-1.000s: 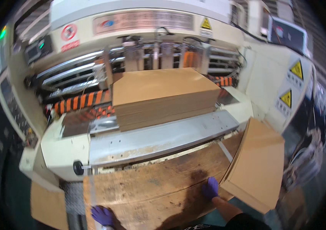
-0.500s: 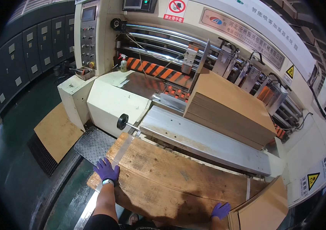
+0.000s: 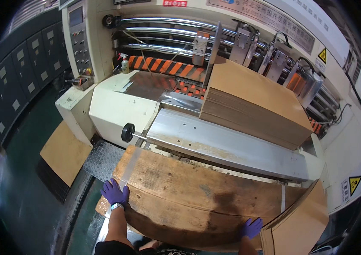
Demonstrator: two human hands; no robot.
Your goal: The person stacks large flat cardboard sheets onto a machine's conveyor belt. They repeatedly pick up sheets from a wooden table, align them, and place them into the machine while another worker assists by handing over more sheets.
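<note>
My left hand (image 3: 115, 193), in a purple glove with a watch at its wrist, lies with fingers spread at the left end of a wooden board (image 3: 180, 191). Near the board's right front part, my right hand (image 3: 252, 228) rests with its purple-gloved fingers extended and nothing in its grip. Beside that hand, a stack of brown cardboard sheets (image 3: 297, 227) sits at the board's right end. Strips of clear tape cross the board near both ends.
Beyond the board runs a metal ledge (image 3: 227, 142) of a large machine. A tall cardboard stack (image 3: 257, 95) stands on it against an upright plate. A black handwheel (image 3: 128, 132) sticks out at left. A spray bottle (image 3: 125, 64) stands farther back; a cardboard sheet (image 3: 66, 153) lies on the floor.
The whole view has shifted slightly, with the machine appearing a little lower and farther left. Both hands stay on the board in nearly the same spots.
</note>
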